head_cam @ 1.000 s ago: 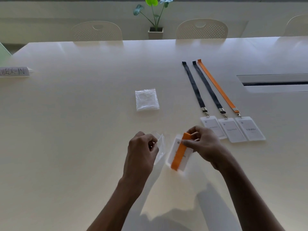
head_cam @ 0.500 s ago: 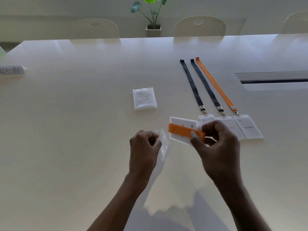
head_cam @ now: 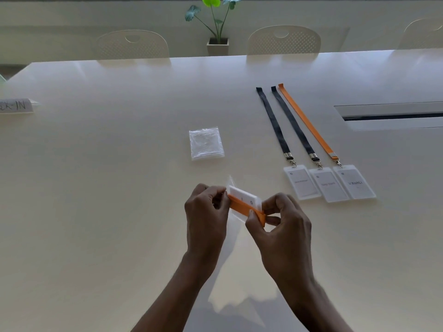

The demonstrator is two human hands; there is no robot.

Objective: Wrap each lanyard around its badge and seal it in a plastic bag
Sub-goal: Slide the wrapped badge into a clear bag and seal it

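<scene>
Nearest, both forearms reached up from the bottom edge over the white table [head_cam: 107,212]. The left hand [head_cam: 206,212] pinched the mouth of a clear bag [head_cam: 230,183] between thumb and fingers, and one corner of the bag stood up above the knuckles. The right hand [head_cam: 280,226] was closed in a pinch on the right end of the badge [head_cam: 243,194]. An orange lanyard [head_cam: 242,206] lay wound along the badge's length. The badge was held just above the table between the two hands, with its left end at the bag's mouth. I could not tell how far in it sat.

Beyond the hands, a flat stack of bags [head_cam: 206,143] lay on the table. To the right, three more badges [head_cam: 328,184] lay side by side, touching. Each was clipped to a strap stretched straight away from the person: two dark lanyards [head_cam: 293,123] and a second orange lanyard [head_cam: 306,121].

Farther right was a long cable slot [head_cam: 393,116]. At the far left stood a paper sign [head_cam: 15,106]. Past the far edge were two chairs [head_cam: 284,40] and a potted plant [head_cam: 217,22].
</scene>
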